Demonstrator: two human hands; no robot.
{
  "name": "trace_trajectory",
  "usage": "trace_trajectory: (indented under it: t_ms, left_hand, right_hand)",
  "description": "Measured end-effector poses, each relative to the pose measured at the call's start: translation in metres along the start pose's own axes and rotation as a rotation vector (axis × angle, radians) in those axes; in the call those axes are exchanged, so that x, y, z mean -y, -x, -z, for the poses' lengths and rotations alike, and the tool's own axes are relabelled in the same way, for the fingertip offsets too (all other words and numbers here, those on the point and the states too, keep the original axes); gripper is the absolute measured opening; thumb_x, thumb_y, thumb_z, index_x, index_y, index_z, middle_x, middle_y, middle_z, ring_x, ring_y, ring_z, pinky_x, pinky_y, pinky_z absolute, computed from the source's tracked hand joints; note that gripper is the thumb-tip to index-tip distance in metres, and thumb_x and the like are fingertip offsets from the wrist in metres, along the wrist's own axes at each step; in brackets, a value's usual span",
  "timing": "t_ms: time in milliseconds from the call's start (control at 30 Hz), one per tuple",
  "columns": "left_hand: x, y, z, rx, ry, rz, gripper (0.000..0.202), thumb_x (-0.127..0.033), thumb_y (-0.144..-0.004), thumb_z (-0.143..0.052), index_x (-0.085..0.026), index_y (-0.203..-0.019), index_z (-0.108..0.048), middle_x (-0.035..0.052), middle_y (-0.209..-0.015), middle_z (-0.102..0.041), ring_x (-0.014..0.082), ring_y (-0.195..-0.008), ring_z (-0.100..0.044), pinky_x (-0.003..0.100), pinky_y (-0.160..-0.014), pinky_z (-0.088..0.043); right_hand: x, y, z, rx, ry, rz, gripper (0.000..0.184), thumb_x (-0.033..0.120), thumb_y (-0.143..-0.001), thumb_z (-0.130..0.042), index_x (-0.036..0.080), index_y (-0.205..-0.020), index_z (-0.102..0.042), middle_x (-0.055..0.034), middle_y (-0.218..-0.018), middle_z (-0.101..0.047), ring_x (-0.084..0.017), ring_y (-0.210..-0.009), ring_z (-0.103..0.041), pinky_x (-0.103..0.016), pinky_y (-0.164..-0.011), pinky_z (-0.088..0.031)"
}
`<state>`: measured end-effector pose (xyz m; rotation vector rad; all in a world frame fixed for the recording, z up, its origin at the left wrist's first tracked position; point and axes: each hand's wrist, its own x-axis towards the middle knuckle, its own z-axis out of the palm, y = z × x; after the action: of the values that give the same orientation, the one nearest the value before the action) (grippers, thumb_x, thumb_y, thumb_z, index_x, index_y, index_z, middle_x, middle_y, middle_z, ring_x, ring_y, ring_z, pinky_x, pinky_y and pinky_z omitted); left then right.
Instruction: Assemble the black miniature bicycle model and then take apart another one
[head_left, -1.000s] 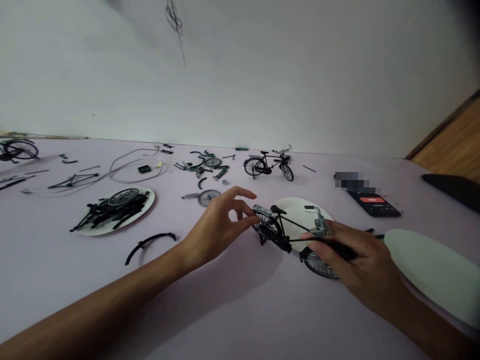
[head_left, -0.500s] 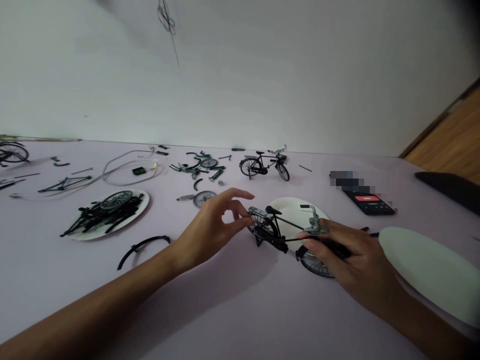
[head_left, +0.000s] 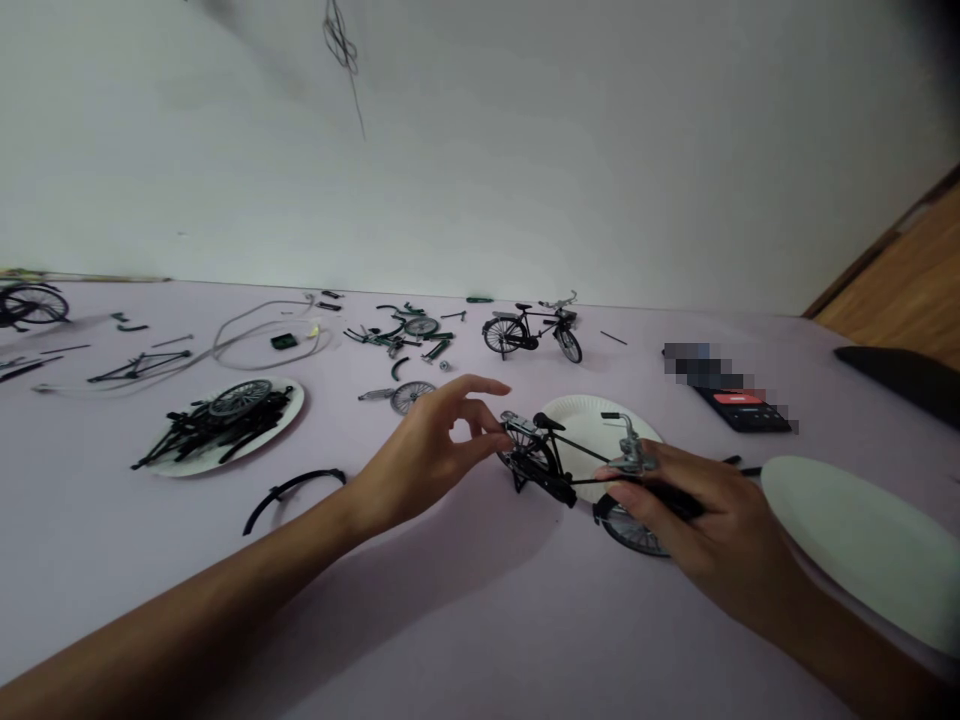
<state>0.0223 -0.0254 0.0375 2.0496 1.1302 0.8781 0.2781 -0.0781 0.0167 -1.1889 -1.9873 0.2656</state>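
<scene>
A black model bicycle [head_left: 553, 480] with silver handlebars and a grey rear rack is held above the pale table, tilted a little. My right hand [head_left: 705, 510] is closed around its front end, thumb and fingers gripping just below the handlebars; part of the frame and front wheel is hidden behind them. At the rear wheel, my left hand [head_left: 431, 445] pinches the edge by the rack between thumb and fingertips, its index finger raised. Behind the bicycle lies a white paper plate [head_left: 581, 420]. A curved black strip [head_left: 292, 487] rests beside my left forearm.
On the left a plate [head_left: 296, 400] bears a heap of black bicycle parts. Dark green parts [head_left: 405, 330] lie scattered farther back, near an assembled model bicycle [head_left: 529, 330]. A phone [head_left: 742, 405] and another white plate [head_left: 862, 540] are on the right. A thin cable [head_left: 225, 335] loops at left.
The view has shifted slightly, so the background sits a little farther right. Both hands keep their hold on the bicycle, with hardly any movement.
</scene>
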Motion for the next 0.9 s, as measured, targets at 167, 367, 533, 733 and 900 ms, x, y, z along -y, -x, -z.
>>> trace_trajectory:
  t_ms: [167,367,533,733,900]
  left_hand:
    - [0.0,-0.004,0.002,0.024,0.021,0.024,0.035,-0.029,-0.09,-0.068,-0.023,-0.123,-0.057,-0.0035,-0.085,-0.074,0.0134,-0.081,-0.064,0.031,-0.082,-0.041]
    - [0.003,-0.004,0.007,0.084,-0.007,0.011,0.033,-0.035,-0.091,-0.066,-0.027,-0.123,-0.062,-0.0032,-0.087,-0.075,0.0148,-0.084,-0.065,0.031,-0.08,-0.043]
    - [0.004,-0.005,0.01,0.106,-0.033,-0.007,0.024,-0.034,-0.091,-0.065,-0.027,-0.114,-0.069,-0.0022,-0.087,-0.076,0.0153,-0.085,-0.067,0.032,-0.083,-0.044]
    - [0.004,-0.005,0.011,0.128,-0.043,0.028,0.023,-0.034,-0.088,-0.066,-0.027,-0.109,-0.071,-0.0011,-0.087,-0.075,0.0166,-0.083,-0.067,0.032,-0.08,-0.046]
    - [0.005,-0.005,0.013,0.125,-0.067,0.037,0.022,-0.036,-0.088,-0.067,-0.028,-0.107,-0.072,-0.0019,-0.084,-0.073,0.0153,-0.079,-0.064,0.029,-0.071,-0.045]
  right_hand:
    - [0.0,-0.001,0.001,0.027,-0.033,0.014,0.009,0.025,-0.091,-0.063,0.024,-0.089,-0.071,-0.001,-0.091,-0.075,-0.016,-0.079,-0.07,-0.023,-0.063,-0.052]
    - [-0.002,0.0,0.0,0.031,-0.01,0.021,0.01,0.025,-0.092,-0.062,0.024,-0.086,-0.07,-0.0023,-0.092,-0.074,-0.018,-0.084,-0.07,-0.023,-0.063,-0.052]
    - [-0.002,-0.001,0.001,0.054,-0.024,-0.001,0.01,0.026,-0.093,-0.061,0.024,-0.088,-0.07,-0.002,-0.091,-0.073,-0.019,-0.087,-0.07,-0.025,-0.065,-0.052]
    - [-0.001,-0.003,0.001,0.071,-0.039,-0.011,0.011,0.027,-0.093,-0.061,0.023,-0.088,-0.07,-0.0012,-0.083,-0.07,-0.018,-0.084,-0.069,-0.024,-0.065,-0.051]
    - [-0.001,-0.003,0.003,0.075,-0.038,-0.005,0.011,0.027,-0.093,-0.061,0.023,-0.087,-0.07,-0.0006,-0.079,-0.069,-0.017,-0.081,-0.068,-0.024,-0.064,-0.05]
